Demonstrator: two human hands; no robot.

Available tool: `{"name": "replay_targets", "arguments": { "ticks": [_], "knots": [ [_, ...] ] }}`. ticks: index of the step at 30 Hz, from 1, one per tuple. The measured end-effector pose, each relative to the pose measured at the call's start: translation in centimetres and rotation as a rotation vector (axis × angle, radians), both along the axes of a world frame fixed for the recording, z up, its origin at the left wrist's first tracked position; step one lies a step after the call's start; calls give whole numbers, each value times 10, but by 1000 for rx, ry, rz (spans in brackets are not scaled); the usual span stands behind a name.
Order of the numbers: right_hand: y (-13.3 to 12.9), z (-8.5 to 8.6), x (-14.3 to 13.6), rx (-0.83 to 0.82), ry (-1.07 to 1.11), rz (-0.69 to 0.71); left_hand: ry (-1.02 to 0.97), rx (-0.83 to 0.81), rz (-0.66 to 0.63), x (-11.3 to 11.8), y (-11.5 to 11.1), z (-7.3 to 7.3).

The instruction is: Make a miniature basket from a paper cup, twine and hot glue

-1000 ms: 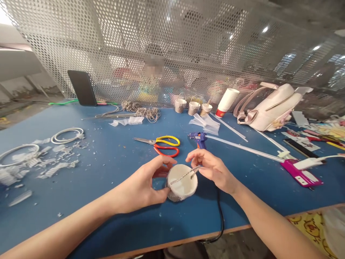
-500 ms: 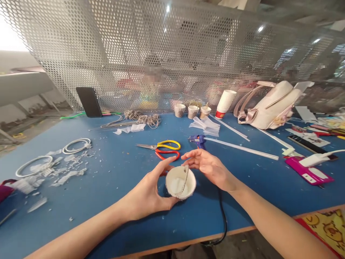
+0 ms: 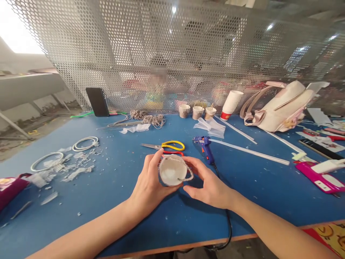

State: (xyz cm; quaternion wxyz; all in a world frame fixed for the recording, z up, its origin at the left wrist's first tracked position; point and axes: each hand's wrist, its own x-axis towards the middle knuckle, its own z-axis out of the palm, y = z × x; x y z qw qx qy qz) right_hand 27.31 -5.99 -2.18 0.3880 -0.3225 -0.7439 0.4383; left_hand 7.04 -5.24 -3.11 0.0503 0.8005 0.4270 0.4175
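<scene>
My left hand (image 3: 151, 180) is wrapped around a small paper cup (image 3: 172, 172), thumb below it and fingers along its left side. The cup is tipped so its white inside faces me, and a twisted twine handle (image 3: 190, 175) loops out on the right. My right hand (image 3: 208, 181) curves around the cup's right side, fingertips partly hidden behind it and thumb close to its lower edge. Just beyond the cup lie scissors (image 3: 172, 145) with one yellow and one red grip. A blue glue gun (image 3: 206, 147) with a long glue stick (image 3: 250, 151) rests to the right.
At the back stand three small twine-handled cups (image 3: 198, 112), stacked paper cups (image 3: 232, 104) and a pale backpack (image 3: 285, 108). Twine (image 3: 153, 120), white rings (image 3: 47, 162) and scraps lie leftward, with a phone (image 3: 97, 102) upright behind. A pink power strip (image 3: 319, 176) is at right.
The cup has been turned, so its twine handle now sticks out to the right instead of crossing the opening. My right hand has come down and in against the cup's right side.
</scene>
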Motion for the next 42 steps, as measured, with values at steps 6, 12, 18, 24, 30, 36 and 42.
{"name": "replay_targets", "arguments": {
  "ticks": [6,12,18,24,30,36,42],
  "knots": [
    [7,-6,-6,-72,50,26,15,-110,-24,6,-2,-8],
    [17,-5,-5,-258,201,-6,-109,-358,-37,8,-6,-5],
    [25,-6,-4,-337,217,-164,-205,-433,22,7,-3,0],
    [23,-4,-4,-317,148,-205,-208,-406,-20,7,0,-8],
    [17,5,-2,-192,13,-246,-140,-396,-32,5,-1,-4],
    [24,22,0,147,-168,-348,-109,-346,-66,6,-1,-2],
    [30,30,0,301,-236,-264,-90,-405,-35,6,-2,-7]
  ]
}}
